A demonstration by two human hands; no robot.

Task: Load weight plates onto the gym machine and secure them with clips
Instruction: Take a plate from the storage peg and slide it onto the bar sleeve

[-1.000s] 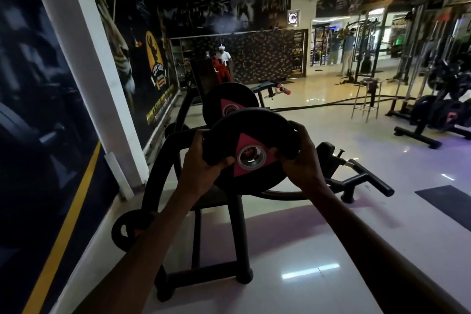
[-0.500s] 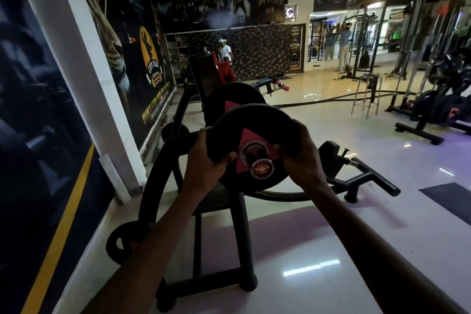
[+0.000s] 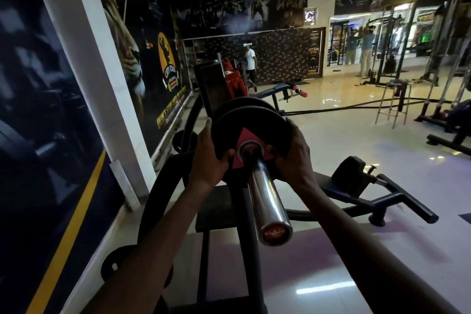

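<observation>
A black weight plate [image 3: 248, 122] with a red triangle around its hole sits on the chrome sleeve [image 3: 269, 201] of the black gym machine [image 3: 244, 237]. The sleeve runs through the plate's hole and points toward me, ending in a red cap. My left hand [image 3: 207, 158] grips the plate's left edge and my right hand [image 3: 295, 158] grips its right edge. A second black plate [image 3: 244, 103] sits just behind it on the same sleeve. No clip is in view.
A wall with posters and a white pillar [image 3: 107, 79] runs close on the left. The machine's low frame and foot pad [image 3: 354, 176] extend right. A metal stool [image 3: 395, 102], other machines and several people stand farther back on the shiny floor.
The plate, held in front of the sleeve a second ago, has slid onto it and far along toward the rear plate. Both hands moved forward with it.
</observation>
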